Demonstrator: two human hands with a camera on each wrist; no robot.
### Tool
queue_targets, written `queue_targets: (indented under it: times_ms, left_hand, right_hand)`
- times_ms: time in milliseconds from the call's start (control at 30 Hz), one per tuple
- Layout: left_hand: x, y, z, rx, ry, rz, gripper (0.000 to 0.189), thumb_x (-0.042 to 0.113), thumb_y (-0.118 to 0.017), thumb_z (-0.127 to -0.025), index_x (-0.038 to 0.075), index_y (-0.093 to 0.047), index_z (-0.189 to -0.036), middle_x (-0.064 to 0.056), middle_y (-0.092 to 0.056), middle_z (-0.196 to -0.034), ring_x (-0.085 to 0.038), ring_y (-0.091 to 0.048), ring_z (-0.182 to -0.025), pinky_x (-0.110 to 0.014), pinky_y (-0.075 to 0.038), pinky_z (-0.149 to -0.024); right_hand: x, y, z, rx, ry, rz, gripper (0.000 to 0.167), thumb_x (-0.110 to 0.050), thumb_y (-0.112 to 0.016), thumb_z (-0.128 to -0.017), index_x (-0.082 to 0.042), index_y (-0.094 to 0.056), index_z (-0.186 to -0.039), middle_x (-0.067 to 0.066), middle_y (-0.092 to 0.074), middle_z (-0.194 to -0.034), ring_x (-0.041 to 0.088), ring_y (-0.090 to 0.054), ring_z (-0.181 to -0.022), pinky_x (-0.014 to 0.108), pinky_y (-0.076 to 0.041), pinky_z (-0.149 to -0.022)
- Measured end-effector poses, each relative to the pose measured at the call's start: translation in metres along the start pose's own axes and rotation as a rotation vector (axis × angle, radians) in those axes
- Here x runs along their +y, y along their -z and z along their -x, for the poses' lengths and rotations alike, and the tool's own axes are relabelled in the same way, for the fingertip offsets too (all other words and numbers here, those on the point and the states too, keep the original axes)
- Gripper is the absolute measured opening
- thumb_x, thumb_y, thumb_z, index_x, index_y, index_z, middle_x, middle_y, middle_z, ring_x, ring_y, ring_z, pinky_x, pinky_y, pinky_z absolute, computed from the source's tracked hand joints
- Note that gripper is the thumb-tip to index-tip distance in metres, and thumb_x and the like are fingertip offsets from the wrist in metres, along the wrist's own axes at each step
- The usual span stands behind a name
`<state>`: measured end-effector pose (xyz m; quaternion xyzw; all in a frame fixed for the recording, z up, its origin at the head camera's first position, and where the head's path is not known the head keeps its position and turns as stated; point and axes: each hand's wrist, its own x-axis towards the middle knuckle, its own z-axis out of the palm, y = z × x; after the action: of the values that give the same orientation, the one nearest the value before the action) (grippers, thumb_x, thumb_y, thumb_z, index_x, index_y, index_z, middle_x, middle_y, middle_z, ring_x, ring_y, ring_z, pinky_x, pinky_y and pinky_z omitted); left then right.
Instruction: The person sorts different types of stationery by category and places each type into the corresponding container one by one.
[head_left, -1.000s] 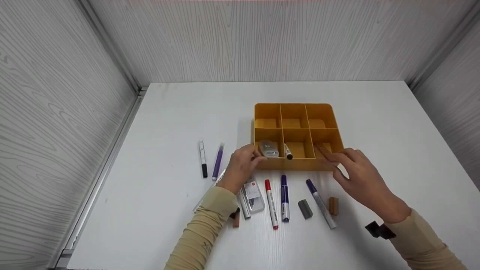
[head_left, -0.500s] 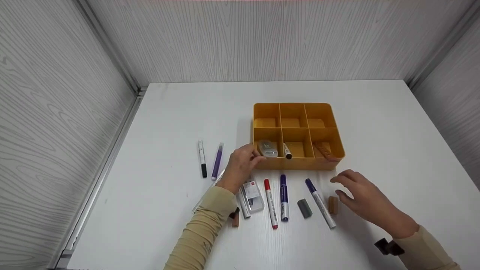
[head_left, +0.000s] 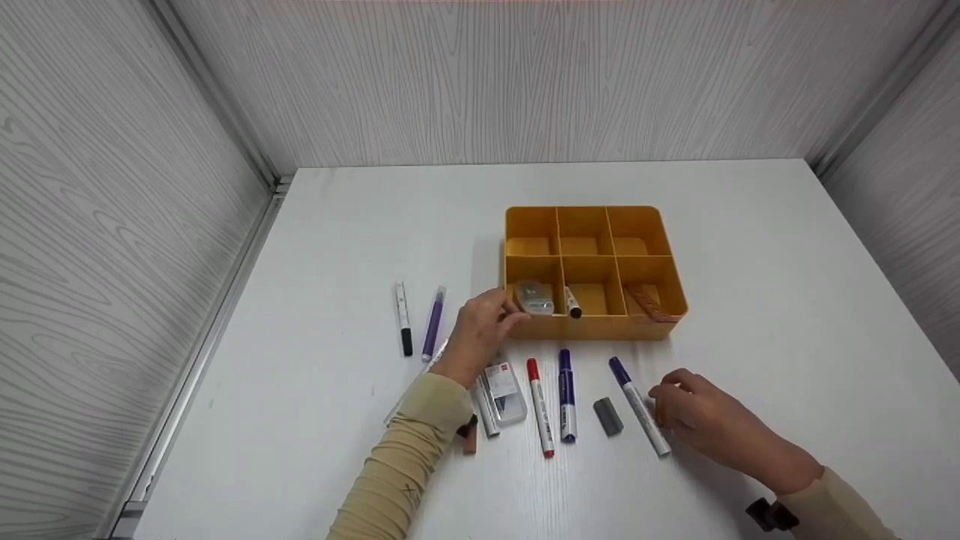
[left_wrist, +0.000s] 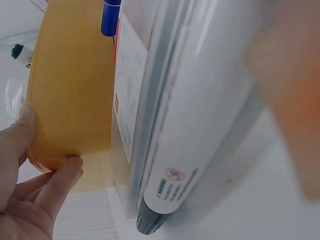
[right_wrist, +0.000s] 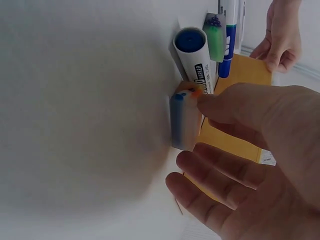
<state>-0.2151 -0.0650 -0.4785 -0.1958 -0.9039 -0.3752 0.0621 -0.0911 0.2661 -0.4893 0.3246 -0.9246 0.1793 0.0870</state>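
My left hand pinches the near left corner of the yellow compartment box, thumb at its rim and fingers against its wall. Beside the silver-and-purple marker, my right hand pinches a small brown block between thumb and index finger; the other fingers are spread. The block's printed side shows blue and orange in the right wrist view. In the box's front row lie a clear plastic case, a black-tipped white marker and a brown patterned strip.
Before the box lie a red marker, a blue marker, a grey block and a clear flat case. Left lie a black-capped marker and a purple pen. Another brown block sits by the left sleeve.
My right hand has left the brown strip in the box's front right compartment, drawn back toward the table's front, and closed on the small brown block. The left hand stays at the box corner.
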Motion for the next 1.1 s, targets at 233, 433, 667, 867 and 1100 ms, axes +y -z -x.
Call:
queue_targets:
  times_ms: [233,433,667,867,1100]
  left_hand:
    - [0.000,0.001,0.000,0.004,-0.011,0.010,0.020,0.027,-0.069,-0.091,0.009,-0.062,-0.092,-0.002,-0.067,-0.093,-0.012,-0.059,-0.082,-0.022,-0.052,-0.070]
    - [-0.002,0.000,0.001,0.026,-0.049,-0.005,0.020,0.028,-0.069,-0.090,0.009,-0.063,-0.091,-0.002,-0.067,-0.090,-0.011,-0.057,-0.079,-0.022,-0.051,-0.068]
    - [-0.003,0.000,0.001,0.025,-0.061,0.002,0.020,0.028,-0.068,-0.091,0.009,-0.062,-0.092,-0.002,-0.067,-0.091,-0.011,-0.058,-0.082,-0.022,-0.052,-0.070]
    - [-0.003,0.000,0.000,0.018,-0.049,0.010,0.020,0.027,-0.068,-0.091,0.008,-0.063,-0.093,-0.003,-0.067,-0.093,-0.012,-0.060,-0.083,-0.022,-0.053,-0.070]
    - [-0.003,-0.001,0.000,0.019,-0.041,0.007,0.020,0.027,-0.069,-0.091,0.007,-0.063,-0.093,-0.004,-0.068,-0.093,-0.013,-0.061,-0.083,-0.022,-0.053,-0.070]
  right_hand:
    - [-0.001,-0.003,0.001,0.005,0.008,0.028,0.037,0.004,-0.082,-0.072,-0.014,-0.066,-0.101,0.001,-0.062,-0.102,0.009,-0.057,-0.086,0.025,-0.056,-0.069]
    - [-0.001,-0.004,0.002,0.082,0.095,0.050,0.037,0.003,-0.086,-0.067,-0.010,-0.067,-0.096,0.004,-0.062,-0.100,0.012,-0.058,-0.085,0.021,-0.053,-0.068]
    - [-0.001,-0.005,0.003,0.048,0.080,0.067,0.038,0.003,-0.086,-0.068,-0.010,-0.067,-0.098,0.003,-0.063,-0.102,0.011,-0.056,-0.086,0.024,-0.055,-0.069]
    - [-0.001,-0.003,0.002,0.029,0.054,0.065,0.034,0.003,-0.085,-0.070,-0.011,-0.068,-0.096,0.002,-0.063,-0.102,0.008,-0.058,-0.086,0.024,-0.056,-0.070]
    - [0.003,0.007,-0.002,0.098,0.063,0.081,0.035,0.007,-0.084,-0.066,-0.009,-0.069,-0.094,0.005,-0.063,-0.100,0.009,-0.058,-0.086,0.018,-0.054,-0.073]
